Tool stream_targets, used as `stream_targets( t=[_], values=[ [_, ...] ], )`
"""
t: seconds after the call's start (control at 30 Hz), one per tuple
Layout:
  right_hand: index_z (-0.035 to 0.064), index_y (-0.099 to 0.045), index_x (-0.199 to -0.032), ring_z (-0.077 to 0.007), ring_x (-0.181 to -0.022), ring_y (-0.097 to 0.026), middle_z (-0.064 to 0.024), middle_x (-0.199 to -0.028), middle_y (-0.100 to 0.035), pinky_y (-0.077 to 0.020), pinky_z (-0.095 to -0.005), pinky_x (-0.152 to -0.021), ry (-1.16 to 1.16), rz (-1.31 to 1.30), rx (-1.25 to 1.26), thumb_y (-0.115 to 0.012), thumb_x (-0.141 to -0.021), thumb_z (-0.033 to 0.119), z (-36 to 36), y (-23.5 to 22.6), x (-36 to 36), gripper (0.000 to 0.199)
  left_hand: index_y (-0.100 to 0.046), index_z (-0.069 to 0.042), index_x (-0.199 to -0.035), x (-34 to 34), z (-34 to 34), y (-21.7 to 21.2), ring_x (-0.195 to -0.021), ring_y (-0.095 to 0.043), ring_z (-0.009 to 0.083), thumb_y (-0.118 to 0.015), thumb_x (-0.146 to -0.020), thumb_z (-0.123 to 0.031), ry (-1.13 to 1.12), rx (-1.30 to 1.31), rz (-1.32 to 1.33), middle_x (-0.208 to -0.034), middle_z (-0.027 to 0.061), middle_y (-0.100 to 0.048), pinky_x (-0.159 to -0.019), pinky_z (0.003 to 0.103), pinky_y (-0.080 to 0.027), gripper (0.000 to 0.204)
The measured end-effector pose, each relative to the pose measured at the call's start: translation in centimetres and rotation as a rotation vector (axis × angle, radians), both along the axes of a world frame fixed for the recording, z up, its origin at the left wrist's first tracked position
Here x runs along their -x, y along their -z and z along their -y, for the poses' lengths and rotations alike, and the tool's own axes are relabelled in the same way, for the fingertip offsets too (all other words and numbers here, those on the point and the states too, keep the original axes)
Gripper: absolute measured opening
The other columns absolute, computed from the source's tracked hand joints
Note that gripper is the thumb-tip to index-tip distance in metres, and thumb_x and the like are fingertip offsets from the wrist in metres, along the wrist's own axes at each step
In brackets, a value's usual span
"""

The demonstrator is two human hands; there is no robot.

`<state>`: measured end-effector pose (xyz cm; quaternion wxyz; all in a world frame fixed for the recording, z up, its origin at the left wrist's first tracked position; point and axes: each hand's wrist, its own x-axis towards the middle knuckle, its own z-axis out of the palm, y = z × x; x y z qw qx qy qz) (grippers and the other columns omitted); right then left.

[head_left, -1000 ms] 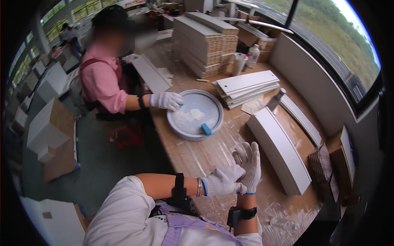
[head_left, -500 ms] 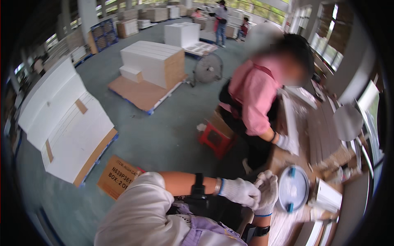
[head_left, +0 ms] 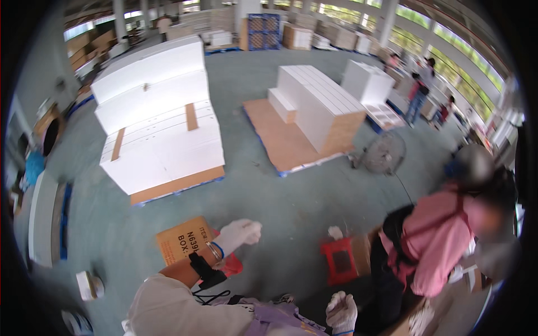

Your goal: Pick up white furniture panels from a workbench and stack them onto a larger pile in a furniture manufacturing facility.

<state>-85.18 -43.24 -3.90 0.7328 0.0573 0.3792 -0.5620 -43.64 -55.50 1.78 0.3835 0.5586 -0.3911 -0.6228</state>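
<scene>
My left hand (head_left: 240, 235), in a white knit glove, is held out over the floor with its fingers curled closed. Just behind it are a printed cardboard box (head_left: 175, 242) and a red plastic object (head_left: 232, 265), partly covered by my wrist. My right hand (head_left: 341, 313), gloved too, is low in front of me near the lower edge, fingers bent in toward the palm. Whatever either hand holds, if anything, is hidden in the curled fingers.
At right a co-worker in a pink shirt (head_left: 443, 241) bends over a workbench, beside a red stool (head_left: 339, 262). A floor fan (head_left: 384, 154) stands beyond. Stacked white panels (head_left: 168, 145) and another panel stack (head_left: 319, 106) sit on pallets ahead.
My view has swung left, away from the bench with the round blue-clipped container. My hands, together before, have parted: the left now reaches out to the left and the right stays low.
</scene>
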Motion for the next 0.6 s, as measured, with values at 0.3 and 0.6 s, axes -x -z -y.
stream_targets(
  t=[0.3,0.6],
  values=[
    [0.0057,-0.052,-0.085,-0.0192,-0.062,-0.045,-0.0047,-0.074,-0.047,-0.0398,-0.0309,-0.055,-0.325,-0.139,0.012,-0.035,-0.105,0.038,24.1,1.0,-0.2,0.042,-0.065,0.001,-0.110,0.3,7.2,-1.0,-0.087,-0.068,0.0144,-0.054,-0.101,-0.036,-0.368,-0.043,0.138,-0.097,0.0074,-0.070,-0.083,0.028,-0.054,0.040],
    [0.0090,-0.037,-0.076,-0.0170,-0.065,-0.033,-0.0016,-0.072,-0.029,-0.0304,-0.0307,-0.058,-0.655,-0.034,-0.009,-0.042,-0.103,0.030,41.8,1.2,-8.5,0.034,-0.071,0.003,-0.100,-3.8,12.8,-0.9,-0.084,-0.069,0.0146,-0.058,-0.095,-0.044,-0.606,-0.202,0.237,-0.090,0.0080,-0.073,-0.083,0.026,-0.053,0.049]
  ],
)
